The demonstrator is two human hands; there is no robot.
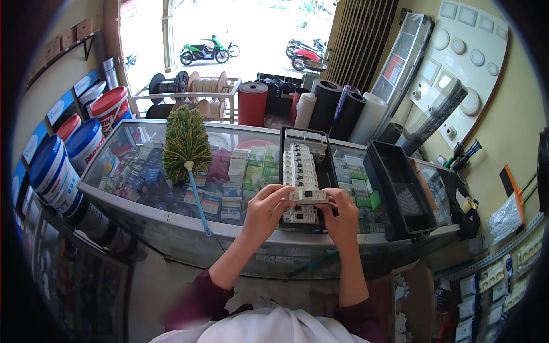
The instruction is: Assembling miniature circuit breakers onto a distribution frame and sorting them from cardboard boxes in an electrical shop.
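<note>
Between my hands is a white miniature circuit breaker [307, 196] with a dark toggle. The fingers of my left hand [264, 207] pinch its left end, and my right hand [342, 215] grips its right end. It is held over a narrow black tray [330, 172], where several white circuit breakers [299, 160] lie in a row. Another breaker [301, 216] shows just below the held one, between my wrists. A larger grey-white block of breakers [307, 138] fills the tray's far end.
The tray rests on a glass display counter [243, 238] with small boxes inside. A green-yellow duster [187, 143] with a blue handle lies left. To the right stands an empty black case half [400, 191]. Rolls of sheeting [326, 106] line the far side; paint buckets [54, 166] stand at left.
</note>
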